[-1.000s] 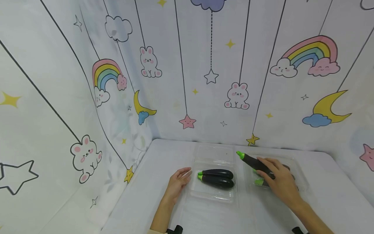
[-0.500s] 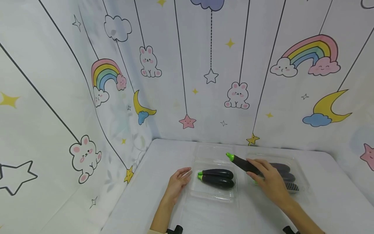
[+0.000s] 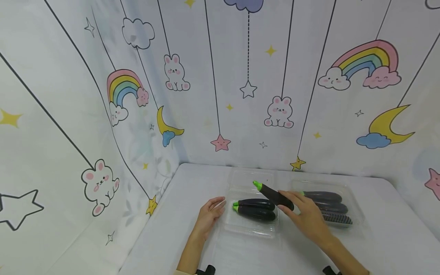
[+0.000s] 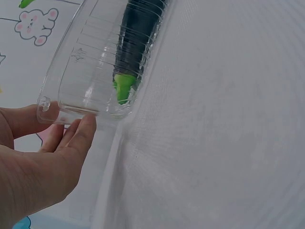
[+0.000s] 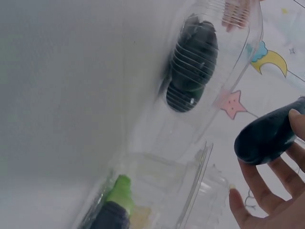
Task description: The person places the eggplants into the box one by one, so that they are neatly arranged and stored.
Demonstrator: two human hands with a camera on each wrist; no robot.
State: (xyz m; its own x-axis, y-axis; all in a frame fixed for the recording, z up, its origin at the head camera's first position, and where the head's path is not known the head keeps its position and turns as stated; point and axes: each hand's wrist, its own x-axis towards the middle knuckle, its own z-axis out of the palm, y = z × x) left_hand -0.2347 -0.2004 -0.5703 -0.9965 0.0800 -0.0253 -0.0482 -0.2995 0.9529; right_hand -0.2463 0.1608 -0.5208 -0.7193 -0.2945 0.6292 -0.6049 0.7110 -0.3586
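My right hand (image 3: 304, 217) grips a dark eggplant (image 3: 271, 194) with a bright green stem, above the right side of a clear plastic container (image 3: 249, 231). In the right wrist view, thumb and fingers hold the blunt end of this eggplant (image 5: 264, 138). Two more eggplants (image 3: 256, 213) lie side by side in the container, stems to the left. At its left end, my left hand (image 3: 207, 215) holds the rim. The left wrist view shows thumb and fingers of the left hand (image 4: 57, 164) at the corner of the container (image 4: 86, 43).
A second clear container (image 3: 355, 202) stands to the right with three dark eggplants (image 3: 324, 196) in it, one seen through its ridged wall. The left container's lid (image 3: 252, 177) lies folded back. A patterned cloth wall (image 3: 240, 114) rises behind the white table (image 3: 192, 179).
My right hand has carried the eggplant leftward from over the right container to the left one, uncovering the eggplants there. My left hand has stayed in place.
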